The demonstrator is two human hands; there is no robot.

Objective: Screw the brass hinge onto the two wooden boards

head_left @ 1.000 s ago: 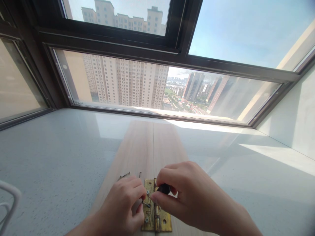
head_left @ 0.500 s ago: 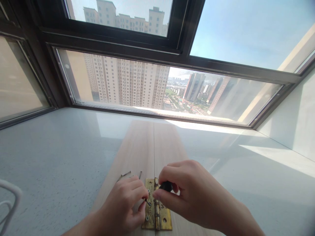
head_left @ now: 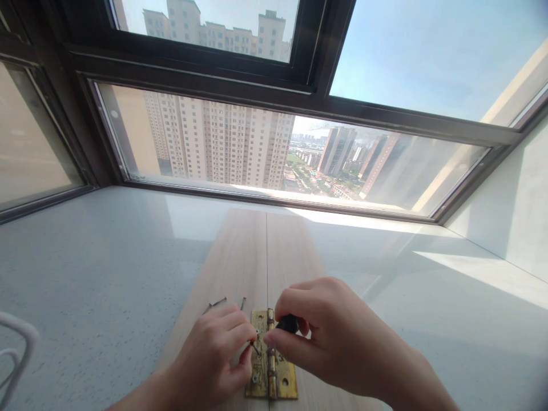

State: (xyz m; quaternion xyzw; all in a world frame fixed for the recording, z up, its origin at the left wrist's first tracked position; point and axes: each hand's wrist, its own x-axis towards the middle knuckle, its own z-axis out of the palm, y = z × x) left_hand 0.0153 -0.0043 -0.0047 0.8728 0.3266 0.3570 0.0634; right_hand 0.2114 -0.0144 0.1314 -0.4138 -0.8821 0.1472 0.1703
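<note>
A worn brass hinge lies open across the seam between two pale wooden boards. Over its left leaf, my left hand pinches a small screw between thumb and forefinger, its end close to the leaf. Screw heads show in other holes of that leaf. My right hand is curled around a black handle, apparently a screwdriver's, above the hinge knuckle; its shaft cannot be made out. A hole in the right leaf shows bare. Loose screws lie on the left board beyond my left hand.
The boards rest on a speckled white sill. A dark window frame closes off the far side, and a white wall stands at right. A curved white tube-like object sits at the left edge.
The view has shifted very slightly. Both hands keep nearly the same place and grip; the screw's angle in my left fingers differs a little.
</note>
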